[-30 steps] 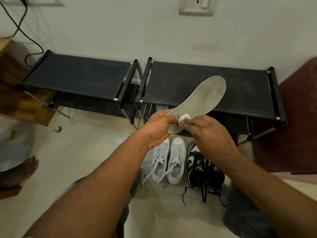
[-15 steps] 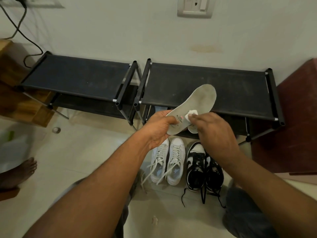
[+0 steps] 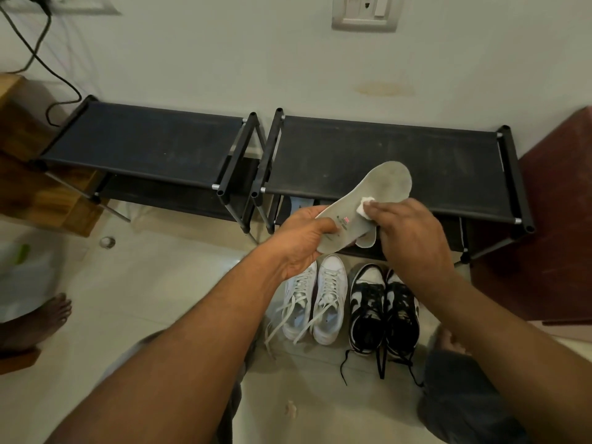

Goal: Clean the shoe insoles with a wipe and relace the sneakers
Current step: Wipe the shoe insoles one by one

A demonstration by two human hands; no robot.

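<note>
While left hand (image 3: pixel 301 241) grips heel end of grey insole (image 3: pixel 368 203), held in air above white sneakers (image 3: pixel 315 299), right hand (image 3: pixel 413 232) pinches white wipe (image 3: pixel 461 205) against its middle. Insole likely light, bendy; heel grip suits, toe end unsupported.

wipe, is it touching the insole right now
Touching. The head view shows the right hand holding the wipe flat against the top face of the insole, with no gap between them; the left hand grips the heel end.
</note>
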